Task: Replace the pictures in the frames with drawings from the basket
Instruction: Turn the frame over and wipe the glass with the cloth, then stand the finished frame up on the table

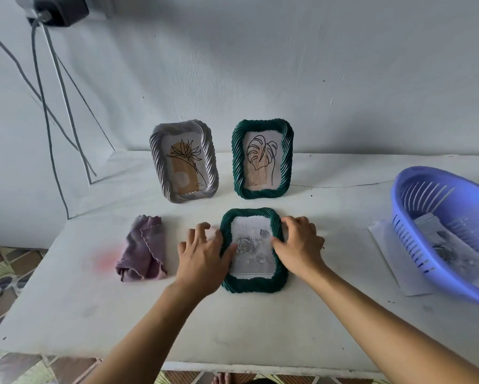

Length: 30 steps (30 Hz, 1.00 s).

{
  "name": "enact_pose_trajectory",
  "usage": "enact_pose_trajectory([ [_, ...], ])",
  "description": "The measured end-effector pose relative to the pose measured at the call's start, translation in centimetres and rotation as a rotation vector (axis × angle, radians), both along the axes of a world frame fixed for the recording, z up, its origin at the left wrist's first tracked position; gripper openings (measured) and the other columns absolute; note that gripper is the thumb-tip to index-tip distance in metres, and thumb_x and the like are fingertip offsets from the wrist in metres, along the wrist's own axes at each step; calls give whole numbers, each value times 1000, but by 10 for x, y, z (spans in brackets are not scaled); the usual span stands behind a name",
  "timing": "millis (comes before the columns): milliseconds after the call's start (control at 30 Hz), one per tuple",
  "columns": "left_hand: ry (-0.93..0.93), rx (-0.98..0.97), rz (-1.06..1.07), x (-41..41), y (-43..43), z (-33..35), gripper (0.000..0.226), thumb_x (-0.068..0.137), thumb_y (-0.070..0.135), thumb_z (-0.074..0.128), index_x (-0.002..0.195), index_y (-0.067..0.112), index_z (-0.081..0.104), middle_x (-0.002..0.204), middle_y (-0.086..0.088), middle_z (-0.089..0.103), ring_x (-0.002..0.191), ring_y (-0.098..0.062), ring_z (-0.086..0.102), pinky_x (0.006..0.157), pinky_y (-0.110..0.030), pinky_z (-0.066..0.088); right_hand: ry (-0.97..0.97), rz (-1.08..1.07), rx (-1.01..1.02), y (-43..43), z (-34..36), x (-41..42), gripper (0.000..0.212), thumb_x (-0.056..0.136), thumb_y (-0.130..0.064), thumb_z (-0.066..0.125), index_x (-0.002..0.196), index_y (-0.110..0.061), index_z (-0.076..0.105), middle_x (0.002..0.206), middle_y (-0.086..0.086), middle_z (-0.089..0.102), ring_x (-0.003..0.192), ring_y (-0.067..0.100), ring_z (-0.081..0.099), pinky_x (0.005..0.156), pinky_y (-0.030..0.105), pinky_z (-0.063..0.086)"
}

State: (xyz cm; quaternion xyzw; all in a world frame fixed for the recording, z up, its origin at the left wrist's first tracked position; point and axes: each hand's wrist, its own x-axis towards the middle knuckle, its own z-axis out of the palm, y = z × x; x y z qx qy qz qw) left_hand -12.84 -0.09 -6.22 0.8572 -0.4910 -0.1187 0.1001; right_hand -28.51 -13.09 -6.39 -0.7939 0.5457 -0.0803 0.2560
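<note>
A dark green frame (pixel 252 284) lies flat on the white table (pixel 232 328) with a grey rose drawing inside it. My left hand (pixel 202 250) rests at its left edge, thumb on the drawing and fingers spread on the table. My right hand (pixel 298 242) lies over its right edge, fingers curled onto the rim. Behind, a white frame (pixel 184 162) with a flower line picture and a second green frame (pixel 262 159) with a leaf picture stand upright. A purple basket (pixel 443 234) at the right holds grey drawings (pixel 454 250).
A folded mauve cloth (pixel 144 248) lies left of the flat frame. White paper (pixel 393 253) sticks out under the basket. Cables (pixel 55 112) hang along the wall at the left. The table's front edge runs just above a tiled floor.
</note>
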Motion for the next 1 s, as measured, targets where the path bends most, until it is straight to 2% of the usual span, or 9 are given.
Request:
enact_pose_trajectory([
  [100, 206, -67, 82, -4, -5, 0, 41, 100, 51, 44, 127, 23, 60, 147, -6, 36, 138, -30, 29, 110, -47, 29, -161, -26, 44, 0, 0, -6, 35, 91, -21, 61, 124, -21, 50, 116, 2, 58, 113, 28, 54, 96, 41, 42],
  [167, 315, -161, 109, -7, -9, 4, 39, 100, 41, 53, 131, 19, 62, 140, -8, 45, 134, -29, 38, 109, -39, 33, -350, -68, 121, 1, 6, -13, 32, 92, -13, 60, 117, -25, 46, 97, -5, 63, 94, 28, 62, 82, 39, 49],
  [267, 583, -300, 163, -15, -17, 15, 34, 99, 29, 60, 130, 15, 60, 121, -4, 62, 102, -16, 63, 79, -15, 49, -579, -176, 268, 1, 16, -24, 39, 93, -9, 61, 116, -33, 41, 93, -1, 64, 85, 26, 65, 74, 40, 52],
  [367, 919, -418, 257, -23, -26, 29, 25, 99, 18, 60, 124, 20, 56, 105, -9, 72, 71, -6, 66, 56, -15, 50, -766, -256, 361, -4, 22, -35, 44, 92, -5, 64, 121, -31, 43, 105, 7, 66, 91, 24, 67, 74, 37, 54],
  [500, 1015, -448, 193, -27, -37, 48, 32, 94, 9, 66, 121, 24, 58, 103, -8, 72, 78, -14, 71, 68, -29, 60, -949, -342, 456, -15, 36, -50, 46, 90, 4, 61, 123, -26, 48, 106, 12, 69, 89, 24, 66, 72, 36, 50],
  [633, 1041, -460, 117, -29, -57, 63, 40, 90, 5, 71, 125, 21, 59, 105, -13, 72, 83, -20, 71, 80, -39, 62, -994, -343, 466, -31, 55, -63, 49, 90, 5, 60, 126, -26, 48, 102, 10, 70, 89, 24, 66, 80, 43, 51],
  [833, 1021, -490, 12, -41, -107, 75, 49, 90, 6, 71, 130, 28, 54, 105, -11, 70, 89, -21, 71, 73, -29, 60, -958, -326, 358, -67, 78, -82, 54, 92, 5, 57, 126, -35, 44, 96, 8, 66, 84, 22, 60, 74, 38, 46],
  [900, 999, -487, -17, -47, -124, 75, 46, 91, 8, 70, 127, 32, 54, 109, -12, 67, 94, -25, 70, 75, -33, 61, -931, -338, 320, -80, 80, -86, 56, 93, 5, 55, 124, -39, 43, 95, 11, 63, 81, 21, 58, 72, 37, 46],
  [1000, 972, -479, -49, -54, -151, 77, 40, 93, 7, 67, 122, 30, 55, 111, -12, 63, 92, -23, 66, 65, -27, 58, -896, -373, 259, -102, 80, -87, 59, 91, 5, 55, 122, -43, 41, 102, 14, 65, 81, 22, 60, 67, 34, 46],
])
